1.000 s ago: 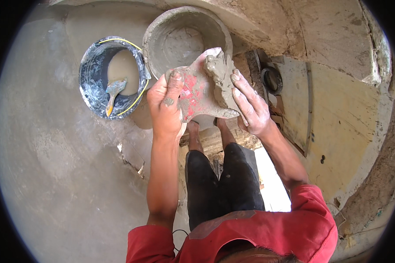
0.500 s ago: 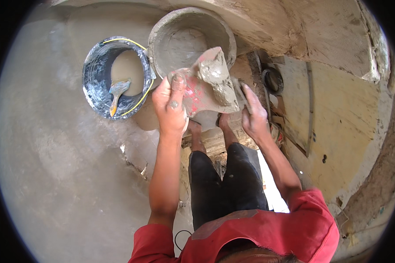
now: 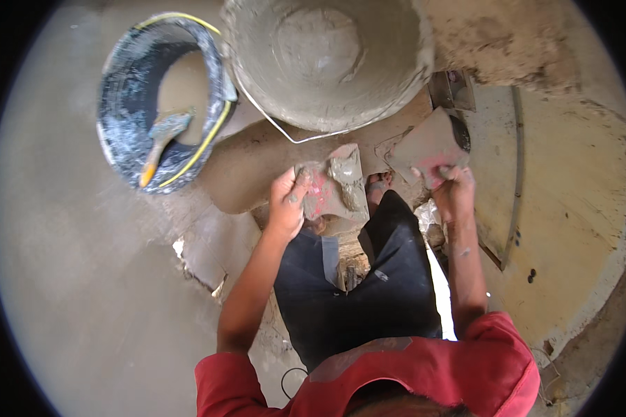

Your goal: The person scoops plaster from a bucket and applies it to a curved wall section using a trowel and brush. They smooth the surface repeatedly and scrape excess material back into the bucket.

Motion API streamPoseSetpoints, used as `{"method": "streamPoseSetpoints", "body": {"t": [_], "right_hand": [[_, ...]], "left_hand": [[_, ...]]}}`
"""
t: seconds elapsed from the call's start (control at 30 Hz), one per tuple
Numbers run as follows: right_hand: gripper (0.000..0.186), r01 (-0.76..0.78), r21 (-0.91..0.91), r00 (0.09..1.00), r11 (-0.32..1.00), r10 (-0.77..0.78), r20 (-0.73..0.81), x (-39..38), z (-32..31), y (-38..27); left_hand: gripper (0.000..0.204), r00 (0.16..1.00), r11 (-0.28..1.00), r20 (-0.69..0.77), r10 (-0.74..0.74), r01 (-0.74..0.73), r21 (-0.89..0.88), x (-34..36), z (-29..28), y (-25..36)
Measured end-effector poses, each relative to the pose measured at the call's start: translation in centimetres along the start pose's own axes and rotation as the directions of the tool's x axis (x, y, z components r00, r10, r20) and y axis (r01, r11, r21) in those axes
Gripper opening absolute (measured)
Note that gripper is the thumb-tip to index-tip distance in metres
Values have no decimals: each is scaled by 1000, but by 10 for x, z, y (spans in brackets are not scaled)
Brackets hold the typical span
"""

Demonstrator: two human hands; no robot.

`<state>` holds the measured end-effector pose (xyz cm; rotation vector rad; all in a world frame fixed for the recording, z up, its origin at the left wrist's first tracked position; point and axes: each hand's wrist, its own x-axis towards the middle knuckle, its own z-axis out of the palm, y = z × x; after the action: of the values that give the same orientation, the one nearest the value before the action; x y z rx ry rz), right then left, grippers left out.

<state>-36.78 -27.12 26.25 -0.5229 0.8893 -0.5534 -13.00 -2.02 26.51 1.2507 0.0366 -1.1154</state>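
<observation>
My left hand (image 3: 289, 201) is closed on the edge of a flat red scraper (image 3: 318, 191), smeared with grey mortar. A wet lump of mortar (image 3: 346, 182) clings to its right part. Off to the right, my right hand (image 3: 456, 191) grips a second flat scraper (image 3: 428, 149), also grey with mortar and showing red near my fingers. The two scrapers are apart, both in front of my knees. Beyond them stands a mortar-coated bucket (image 3: 257, 90) with a thin wire handle and wet grey mortar in its bottom.
At the left, a dark stained bucket (image 3: 115, 104) with a yellow-edged handle holds murky liquid and a paintbrush (image 3: 161, 142). A smooth grey plastered floor (image 3: 83, 278) spreads leftward. A yellowish board (image 3: 570, 187) lies at the right, with a rough ledge (image 3: 501, 42) behind.
My hands have come apart, the right one moving out to the right with its scraper. The mortar lump stays on the left scraper. Both buckets now appear larger and higher in view.
</observation>
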Motion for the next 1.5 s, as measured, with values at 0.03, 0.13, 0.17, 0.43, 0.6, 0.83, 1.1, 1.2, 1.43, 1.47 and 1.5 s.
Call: {"method": "streamPoseSetpoints", "body": {"t": [0.03, 0.13, 0.17, 0.43, 0.6, 0.83, 1.1, 1.2, 1.43, 1.47, 1.5], "right_hand": [[42, -6, -10, 999, 1000, 6, 35, 16, -4, 7], [41, 3, -40, 997, 999, 0, 79, 55, -14, 39], [39, 6, -91, 1000, 996, -5, 15, 68, -16, 54], [32, 218, -163, 957, 962, -178, 228, 124, -41, 130], [23, 256, -282, 960, 925, -210, 183, 111, -54, 165], [15, 242, -314, 967, 918, -254, 2, 110, -47, 210], [16, 230, -221, 973, 948, -227, 40, 118, -30, 238], [18, 235, -223, 972, 946, -224, 77, 114, -21, 238], [26, 143, -153, 985, 978, -127, 113, 115, -4, 242], [27, 143, -135, 985, 980, -127, 119, 116, -3, 242], [28, 140, -112, 985, 984, -126, 120, 117, -3, 242]], "left_hand": [[17, 1000, 1000, 24, -7, 7, -1, 18, -15, -16], [18, 997, 1000, 81, -6, 6, -6, 65, -52, -60], [19, 996, 1000, 94, -3, 2, 10, 77, -61, -71], [28, 945, 989, 315, 90, -123, 87, 151, -106, -122], [30, 929, 948, 193, 315, -318, -12, 154, -100, -145], [40, 789, 756, 231, 569, -612, 231, 149, -73, -158], [42, 743, 626, 279, 608, -665, 408, 147, -87, -166], [42, 720, 578, 267, 640, -681, 449, 144, -91, -165], [43, 700, 450, 315, 641, -675, 584, 138, -103, -162], [43, 714, 486, 313, 626, -672, 559, 137, -105, -160], [43, 742, 499, 303, 598, -640, 585, 137, -106, -158]]}}
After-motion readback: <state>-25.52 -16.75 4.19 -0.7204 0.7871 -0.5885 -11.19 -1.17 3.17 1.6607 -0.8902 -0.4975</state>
